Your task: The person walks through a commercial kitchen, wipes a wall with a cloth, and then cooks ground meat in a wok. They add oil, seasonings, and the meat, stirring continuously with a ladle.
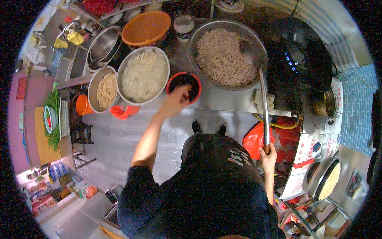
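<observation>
My left hand (177, 100), blurred, reaches over the near side of a red bowl (199, 86) with dark contents; whether its fingers hold anything cannot be made out. My right hand (269, 156) grips the wooden end of a long metal ladle (264, 104). The ladle's shaft runs up to the rim of a wide steel basin (194, 61), its head resting in or behind the food there. Ground-meat-like filling (223, 56) fills much of that basin. Left of the red bowl stands a steel basin of pale shredded noodles or vegetable (144, 76).
A smaller bowl of pale strips (106, 89) and an orange basin (146, 28) stand at the left. A wok (301, 53) sits over blue flame at the right. Below the counter hang red plastic bags (253, 140). A pan with a pale flat food (329, 180) is at the lower right.
</observation>
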A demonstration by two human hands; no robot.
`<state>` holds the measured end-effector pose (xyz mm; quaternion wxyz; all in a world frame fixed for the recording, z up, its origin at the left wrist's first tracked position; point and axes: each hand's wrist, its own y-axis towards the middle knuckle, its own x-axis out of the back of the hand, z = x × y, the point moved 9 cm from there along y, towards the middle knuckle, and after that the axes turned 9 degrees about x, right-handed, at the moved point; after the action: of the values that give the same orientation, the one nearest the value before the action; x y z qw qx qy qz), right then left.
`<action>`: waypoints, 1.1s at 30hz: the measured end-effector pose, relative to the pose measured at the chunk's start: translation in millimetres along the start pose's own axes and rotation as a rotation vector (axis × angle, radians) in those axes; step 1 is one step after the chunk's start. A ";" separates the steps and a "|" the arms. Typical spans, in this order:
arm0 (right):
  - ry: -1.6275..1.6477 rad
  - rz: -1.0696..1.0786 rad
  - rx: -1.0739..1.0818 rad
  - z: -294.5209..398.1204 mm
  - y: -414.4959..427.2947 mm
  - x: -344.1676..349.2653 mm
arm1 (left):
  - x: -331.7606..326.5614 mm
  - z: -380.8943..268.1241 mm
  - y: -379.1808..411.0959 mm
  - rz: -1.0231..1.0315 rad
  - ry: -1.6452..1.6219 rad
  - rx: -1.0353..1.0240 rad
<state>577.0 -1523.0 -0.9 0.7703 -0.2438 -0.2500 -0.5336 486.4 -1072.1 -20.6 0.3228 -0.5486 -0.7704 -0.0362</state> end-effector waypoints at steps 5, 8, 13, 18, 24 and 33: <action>0.394 0.199 -0.161 13.7 0.7 -35.9 | -115.1 145.4 -62.9 0.173 -1.148 0.611; 0.490 0.282 -0.183 26.7 6.0 -45.2 | -113.8 149.1 -45.9 -0.059 -1.586 0.488; 0.519 0.286 -0.198 41.8 10.9 -49.3 | -103.4 137.0 -5.1 -0.034 -1.793 0.208; 0.485 0.314 -0.181 51.1 4.3 -52.7 | -112.7 145.9 21.1 0.091 -1.813 0.137; 0.461 0.297 -0.225 55.0 -4.9 -58.7 | -120.5 160.0 26.0 -0.010 -1.872 0.250; 0.485 0.290 -0.180 64.7 -14.6 -56.6 | -127.7 180.7 -6.8 -0.096 -1.566 0.176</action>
<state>537.8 -1446.4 13.1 0.8511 -0.2096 0.0271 -0.4806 422.1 -1105.7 -229.7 -0.2733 -0.3531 -0.7965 0.4077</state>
